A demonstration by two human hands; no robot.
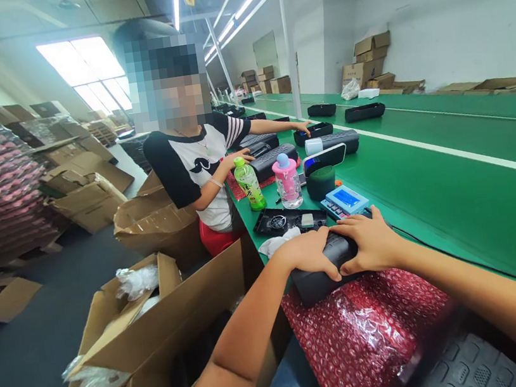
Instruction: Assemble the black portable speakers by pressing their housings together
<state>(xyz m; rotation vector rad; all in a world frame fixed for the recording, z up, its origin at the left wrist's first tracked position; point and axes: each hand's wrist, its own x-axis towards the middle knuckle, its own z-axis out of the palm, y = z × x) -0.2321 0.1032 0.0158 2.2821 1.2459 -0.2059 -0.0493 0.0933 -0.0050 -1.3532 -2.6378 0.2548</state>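
Note:
Both of my hands grip a long black speaker casing (pixel 310 285) that lies along the near edge of the green table. My left hand (pixel 311 251) is wrapped over its left part, thumb on the near side. Beside it my right hand (pixel 369 243) holds the right part, fingers over the top and thumb close to the left one. Under and in front of the casing spreads red bubble wrap (pixel 350 340). Just beyond are a black panel with a round driver (pixel 281 221), a white cloth (pixel 277 242) and a blue tester with a screen (pixel 348 199).
A textured black casing (pixel 474 368) is close at the lower right. Farther back stand a green bottle (pixel 250 185), a pink-topped bottle (pixel 288 183) and a dark green cylinder (pixel 321 183). A co-worker (pixel 197 170) handles black casings. Open cartons (pixel 163 335) flank the table's left.

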